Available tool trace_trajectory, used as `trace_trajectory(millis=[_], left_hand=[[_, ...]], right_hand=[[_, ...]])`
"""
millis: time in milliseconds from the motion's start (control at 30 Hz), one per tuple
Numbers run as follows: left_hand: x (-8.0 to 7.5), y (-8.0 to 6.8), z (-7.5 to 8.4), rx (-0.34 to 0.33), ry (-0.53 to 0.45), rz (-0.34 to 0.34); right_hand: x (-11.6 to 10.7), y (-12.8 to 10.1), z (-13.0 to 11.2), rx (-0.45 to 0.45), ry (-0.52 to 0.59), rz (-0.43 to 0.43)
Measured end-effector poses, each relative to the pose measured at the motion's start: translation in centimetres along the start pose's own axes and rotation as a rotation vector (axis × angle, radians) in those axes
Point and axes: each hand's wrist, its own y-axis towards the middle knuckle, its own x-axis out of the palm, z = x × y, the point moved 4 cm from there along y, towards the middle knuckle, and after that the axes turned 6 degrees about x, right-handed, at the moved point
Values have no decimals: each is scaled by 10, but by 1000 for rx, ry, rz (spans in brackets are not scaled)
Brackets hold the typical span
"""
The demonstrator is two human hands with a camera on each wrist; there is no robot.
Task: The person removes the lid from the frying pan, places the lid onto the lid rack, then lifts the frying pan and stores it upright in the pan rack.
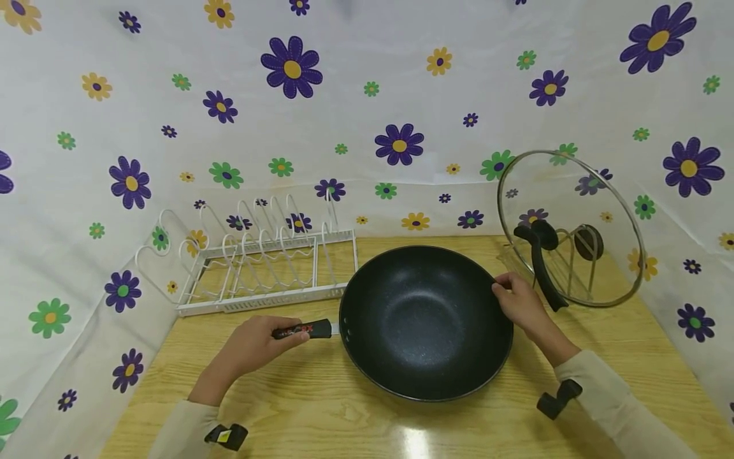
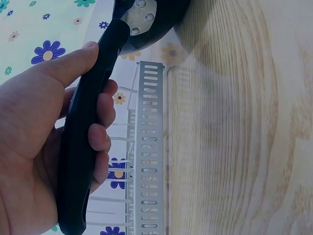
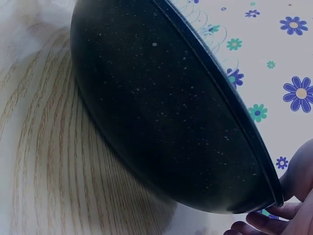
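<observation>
A black wok with a speckled underside fills the middle of the head view, its hollow side facing me. My left hand grips its black handle, fingers wrapped round it and thumb lying along the top. At the opposite side, my right hand pinches the rim, thumb on the inner face and fingers underneath. The right wrist view shows the wok's outside tilted above the wooden table, with the right hand's fingers at the rim's lower end.
Behind on the left stands a white wire dish rack. At the right, a glass lid with a metal rim leans upright on a stand, next to a black curved handle. Flower-patterned cloth surrounds the wooden table.
</observation>
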Motion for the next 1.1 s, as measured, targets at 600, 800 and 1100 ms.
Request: trace_trajectory(millis=[600,800,1100], left_hand=[[0,-5,12,-48,-100,-18],[1,-9,19,-89,-152,-28],[2,-13,26,-112,-223,-49]], right_hand=[[0,10,-13,43,-11,33],[1,16,-14,57,-34,58],[0,24,-18,66,-34,66]])
